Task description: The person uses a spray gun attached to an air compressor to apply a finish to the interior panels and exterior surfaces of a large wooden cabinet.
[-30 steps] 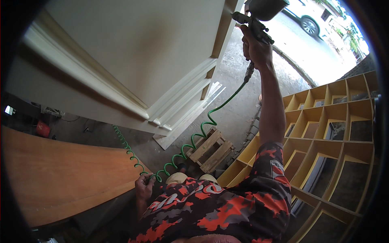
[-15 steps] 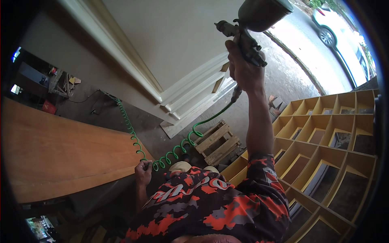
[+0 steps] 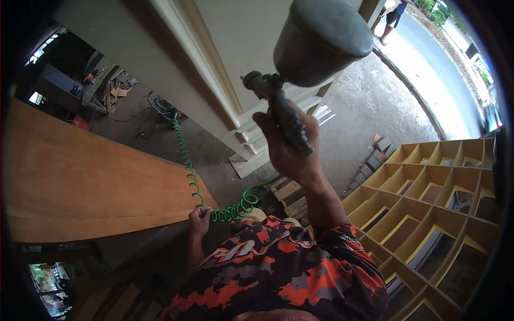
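Note:
My right hand (image 3: 289, 144) is raised and grips the handle of a grey spray gun (image 3: 302, 64) with a round cup on top. Its nozzle points left at a tall cream panelled door (image 3: 225, 48) standing in front of me. My left hand (image 3: 199, 220) is low by my waist and holds the coiled green air hose (image 3: 187, 160), which runs from the floor at the back, past my hand, toward the gun. My red, black and grey patterned shirt (image 3: 278, 267) fills the bottom of the view.
A long brown plywood sheet (image 3: 80, 176) lies at my left. A yellow grid shelf unit (image 3: 428, 203) lies at my right. Small wooden blocks and a pallet (image 3: 289, 195) sit near my feet. A person (image 3: 393, 16) stands by the bright road at the top right.
My right hand has brought the spray gun down and left, closer to the camera. The view has swung left along the door. My left hand still holds the hose.

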Action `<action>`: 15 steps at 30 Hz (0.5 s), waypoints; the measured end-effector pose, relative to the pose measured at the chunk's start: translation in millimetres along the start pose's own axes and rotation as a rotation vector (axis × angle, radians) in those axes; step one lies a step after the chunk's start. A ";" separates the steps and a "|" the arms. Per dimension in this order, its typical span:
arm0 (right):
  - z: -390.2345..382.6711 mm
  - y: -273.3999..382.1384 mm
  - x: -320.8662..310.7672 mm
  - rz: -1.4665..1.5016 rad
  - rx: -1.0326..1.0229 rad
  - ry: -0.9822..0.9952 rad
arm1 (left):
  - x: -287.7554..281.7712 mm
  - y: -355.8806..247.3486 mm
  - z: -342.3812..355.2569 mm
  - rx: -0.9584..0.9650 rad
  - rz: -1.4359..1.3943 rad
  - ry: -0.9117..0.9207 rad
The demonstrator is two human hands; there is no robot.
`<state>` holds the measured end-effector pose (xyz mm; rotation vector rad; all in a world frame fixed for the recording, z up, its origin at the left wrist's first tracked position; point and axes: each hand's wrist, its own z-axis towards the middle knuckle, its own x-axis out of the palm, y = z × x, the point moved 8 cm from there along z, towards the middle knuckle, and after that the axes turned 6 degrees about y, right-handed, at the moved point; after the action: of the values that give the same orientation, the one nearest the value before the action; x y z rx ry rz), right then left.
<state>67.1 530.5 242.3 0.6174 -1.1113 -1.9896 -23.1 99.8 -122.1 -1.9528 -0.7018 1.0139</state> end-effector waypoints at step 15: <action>-31.6 21.1 87.1 0.133 -0.104 0.324 | -4.8 10.3 -2.7 -0.002 0.020 0.009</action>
<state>45.9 437.8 240.6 0.7591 -0.8254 -1.7460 -22.3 89.8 -128.0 -1.9689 -0.6803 1.0155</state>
